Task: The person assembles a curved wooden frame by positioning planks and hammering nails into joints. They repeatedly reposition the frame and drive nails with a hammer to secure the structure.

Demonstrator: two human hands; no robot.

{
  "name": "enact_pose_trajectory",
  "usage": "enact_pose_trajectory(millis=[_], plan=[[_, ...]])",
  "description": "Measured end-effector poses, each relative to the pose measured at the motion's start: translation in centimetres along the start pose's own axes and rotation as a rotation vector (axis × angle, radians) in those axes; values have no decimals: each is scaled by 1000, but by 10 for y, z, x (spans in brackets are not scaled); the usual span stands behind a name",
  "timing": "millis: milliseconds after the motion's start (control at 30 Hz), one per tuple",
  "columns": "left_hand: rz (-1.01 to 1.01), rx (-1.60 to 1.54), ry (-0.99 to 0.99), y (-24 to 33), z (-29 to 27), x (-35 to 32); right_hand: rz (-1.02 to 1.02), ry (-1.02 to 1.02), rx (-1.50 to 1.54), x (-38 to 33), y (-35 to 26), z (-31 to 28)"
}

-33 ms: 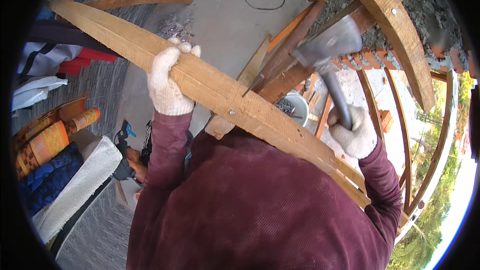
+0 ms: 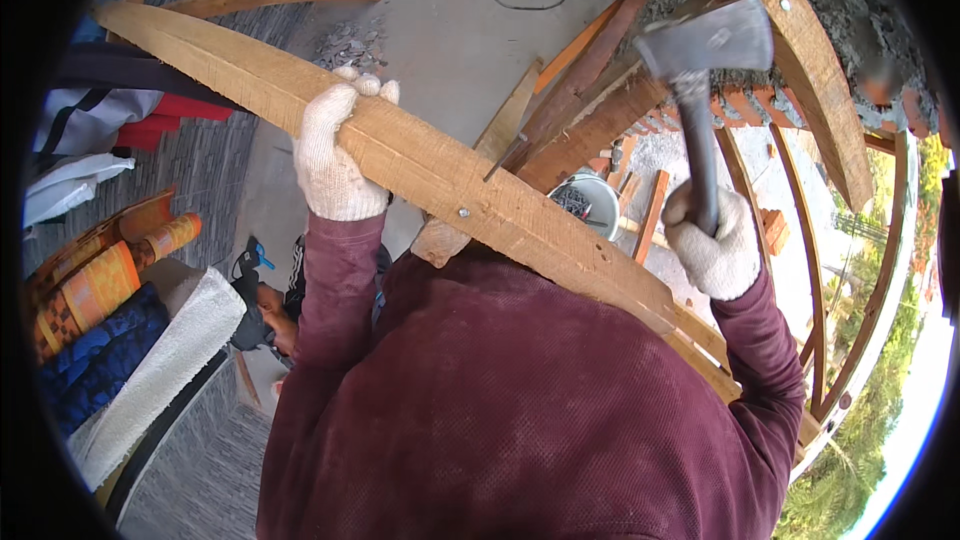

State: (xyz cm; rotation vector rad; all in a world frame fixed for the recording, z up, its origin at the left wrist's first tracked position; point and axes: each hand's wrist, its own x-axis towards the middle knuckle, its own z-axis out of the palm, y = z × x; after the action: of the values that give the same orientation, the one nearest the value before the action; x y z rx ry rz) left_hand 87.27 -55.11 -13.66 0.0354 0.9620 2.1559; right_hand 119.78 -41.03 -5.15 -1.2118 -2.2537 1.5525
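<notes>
A long wooden beam (image 2: 420, 162) runs slantwise across in front of my chest, from far left to near right. My gloved left hand (image 2: 338, 155) is closed around it, fingers over its far edge. My gloved right hand (image 2: 712, 245) grips the dark handle of a hatchet (image 2: 705, 40), its metal head raised above and right of the beam. A nail (image 2: 505, 158) stands out at a slant from the beam, right of my left hand. Closer to me, a shiny metal head (image 2: 463, 212) shows in the beam's face. A shorter wooden piece (image 2: 440, 242) crosses underneath.
A white bucket (image 2: 600, 208) holding many nails stands below, beyond the beam. A curved timber (image 2: 800, 50) arches at upper right beside rough masonry. Rolled fabrics and a white sheet (image 2: 165, 370) lie at left. Dark, partly hidden shapes (image 2: 262, 315) are at lower left. A cable (image 2: 520, 5) lies on the floor.
My right hand has lifted the hatchet slightly; its head has swung up and to the right, away from the nail. My left hand and the beam stay nearly in place.
</notes>
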Motion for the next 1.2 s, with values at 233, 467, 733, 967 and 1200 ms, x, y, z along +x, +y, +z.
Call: enact_pose_trajectory(millis=[233,467,733,967,1200], plan=[[-27,-31,-18,1,4,7,-75,-199,-127,15,12,10],[-31,-10,-37,-1,6,5,-601,289,862,26,-56,-45],[0,15,0,1,1,-1,-59,-70,-21,5,-3,-4],[4,45,9,3,7,5,147,-281,-65,17,9,8],[-4,-7,-17,2,2,3,-593,118,942,35,-31,-37]])
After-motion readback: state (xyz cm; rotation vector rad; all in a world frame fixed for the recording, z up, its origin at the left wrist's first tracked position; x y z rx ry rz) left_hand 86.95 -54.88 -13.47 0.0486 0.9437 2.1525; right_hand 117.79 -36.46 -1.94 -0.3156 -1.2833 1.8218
